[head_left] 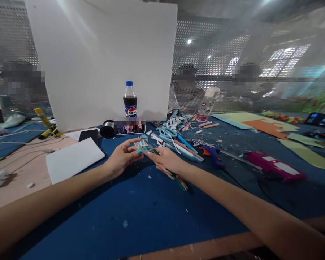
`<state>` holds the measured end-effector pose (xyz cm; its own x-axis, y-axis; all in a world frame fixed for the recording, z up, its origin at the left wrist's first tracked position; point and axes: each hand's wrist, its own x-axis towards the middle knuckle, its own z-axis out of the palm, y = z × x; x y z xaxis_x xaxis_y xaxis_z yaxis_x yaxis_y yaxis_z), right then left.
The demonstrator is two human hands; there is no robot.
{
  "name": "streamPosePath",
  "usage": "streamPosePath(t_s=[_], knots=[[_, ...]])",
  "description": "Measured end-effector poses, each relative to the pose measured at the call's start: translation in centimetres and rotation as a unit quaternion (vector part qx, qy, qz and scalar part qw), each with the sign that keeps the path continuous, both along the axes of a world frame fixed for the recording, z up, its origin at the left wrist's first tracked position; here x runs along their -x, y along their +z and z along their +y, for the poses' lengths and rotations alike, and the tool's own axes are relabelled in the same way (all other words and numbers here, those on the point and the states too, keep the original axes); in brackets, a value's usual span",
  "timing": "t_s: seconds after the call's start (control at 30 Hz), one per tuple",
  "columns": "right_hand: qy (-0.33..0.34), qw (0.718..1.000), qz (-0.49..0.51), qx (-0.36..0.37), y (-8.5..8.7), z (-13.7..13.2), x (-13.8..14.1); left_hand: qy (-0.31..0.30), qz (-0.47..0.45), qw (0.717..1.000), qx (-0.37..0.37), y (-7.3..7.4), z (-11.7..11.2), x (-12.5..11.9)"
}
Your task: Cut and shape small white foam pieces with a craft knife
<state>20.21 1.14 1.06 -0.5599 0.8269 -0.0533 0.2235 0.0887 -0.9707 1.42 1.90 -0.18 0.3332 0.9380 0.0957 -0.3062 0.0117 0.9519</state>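
Observation:
My left hand (121, 157) is closed in a pinch on a small turquoise piece (139, 150), above the blue mat (119, 213). Close beside it, my right hand (169, 159) is wrapped round a slim green-edged tool (180, 181). The tool's rear end sticks out below the palm, and its front end meets the turquoise piece between the fingertips. Fingers hide much of the tool, so its exact kind is unclear. Just behind the hands lie light-blue scissors (167, 134) and several pens or slim tools (188, 151).
A phone (131, 127) leans before a cola bottle (130, 104), with a black spool (107, 129) beside it. White sheets (75, 159) lie left. Rightward are paper scraps (176, 119), a blue glue gun (213, 156), a magenta tool (276, 166), coloured paper (268, 127) and a tumbler (208, 104).

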Motion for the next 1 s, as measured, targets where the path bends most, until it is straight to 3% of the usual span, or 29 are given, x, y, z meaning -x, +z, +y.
streamPosePath(t_s=[0.1,0.23,0.4,0.63,0.77,1.0], knots=[[0.028,0.996,0.072,0.037,-0.38,0.07,0.27,0.011,0.029,0.999,-0.023,0.01,-0.22,-0.21],[0.015,0.988,0.14,0.068,-0.44,0.47,-0.06,0.026,0.037,0.998,-0.032,-0.08,-0.16,-0.3],[0.022,0.982,0.164,0.091,-0.56,0.78,-0.34,0.035,0.048,0.998,-0.033,-0.22,-0.03,-0.26],[0.012,0.982,0.172,0.077,-0.73,0.87,-0.31,0.039,0.099,0.989,-0.101,-0.25,-0.19,-0.04],[0.004,0.986,0.148,0.074,-0.79,0.85,-0.3,0.076,0.174,0.966,-0.173,-0.09,-0.46,0.02],[0.002,0.995,0.09,0.049,-0.73,0.76,-0.35,0.125,0.269,0.903,-0.311,0.23,-0.92,0.07]])
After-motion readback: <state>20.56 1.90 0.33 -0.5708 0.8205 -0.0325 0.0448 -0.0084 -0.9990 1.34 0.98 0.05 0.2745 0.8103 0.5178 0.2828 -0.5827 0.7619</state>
